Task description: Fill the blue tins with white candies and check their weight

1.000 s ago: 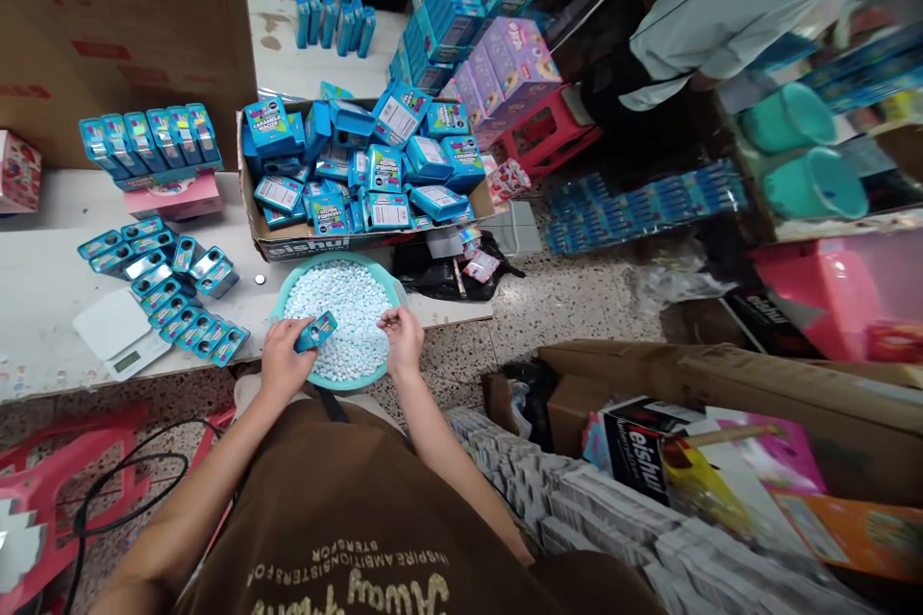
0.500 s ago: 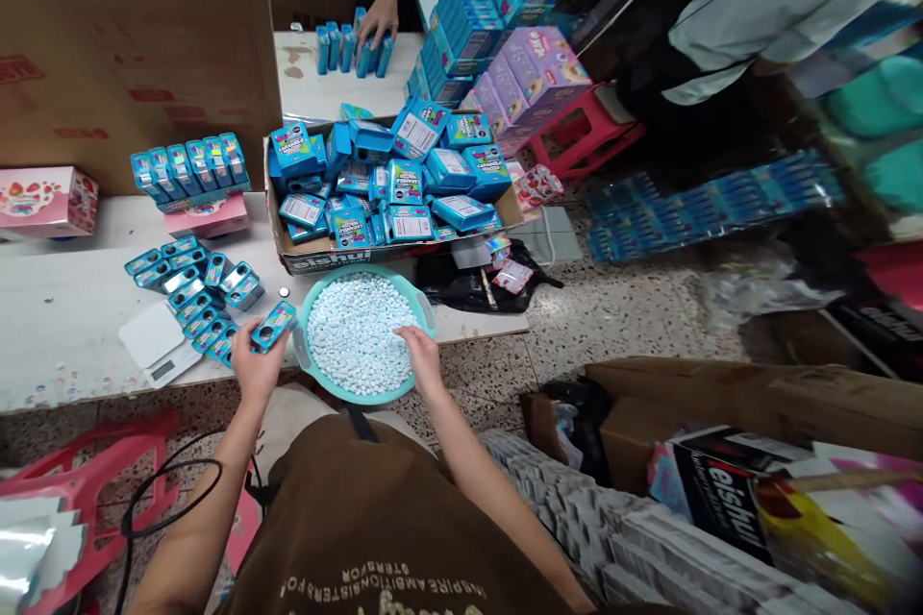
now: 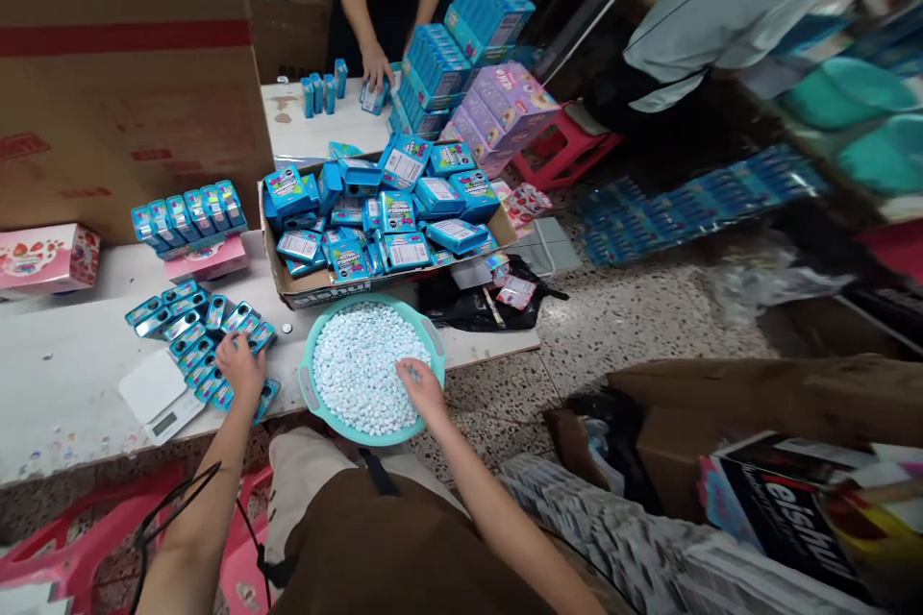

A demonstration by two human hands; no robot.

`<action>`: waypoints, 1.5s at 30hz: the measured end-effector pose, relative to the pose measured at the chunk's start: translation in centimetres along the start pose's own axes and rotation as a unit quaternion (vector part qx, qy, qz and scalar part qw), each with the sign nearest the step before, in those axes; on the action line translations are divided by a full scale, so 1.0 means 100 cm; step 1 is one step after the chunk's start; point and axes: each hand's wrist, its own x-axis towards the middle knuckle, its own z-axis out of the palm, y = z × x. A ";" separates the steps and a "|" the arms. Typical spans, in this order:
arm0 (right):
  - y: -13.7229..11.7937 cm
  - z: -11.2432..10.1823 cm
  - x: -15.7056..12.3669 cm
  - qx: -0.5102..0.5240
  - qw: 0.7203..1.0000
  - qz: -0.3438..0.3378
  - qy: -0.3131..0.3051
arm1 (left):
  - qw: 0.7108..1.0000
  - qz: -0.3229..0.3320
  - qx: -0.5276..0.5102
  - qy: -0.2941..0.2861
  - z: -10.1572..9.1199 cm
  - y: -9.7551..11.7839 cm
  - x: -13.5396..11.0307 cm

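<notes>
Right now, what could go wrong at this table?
The teal basin of pale blue candies, with the right hand in them, seems to jut past the front edge of the white table. A bump could tip it and spill them onto the terrazzo floor. The loose blue tins by the left hand lie close to that edge, so one could get knocked off.

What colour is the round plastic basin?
The basin is pale teal; it shows best in the head view.
</notes>
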 end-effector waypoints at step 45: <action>-0.017 0.041 0.055 0.031 0.954 0.203 -0.217 | 0.940 -0.056 -0.307 -0.138 -0.073 0.138 -0.083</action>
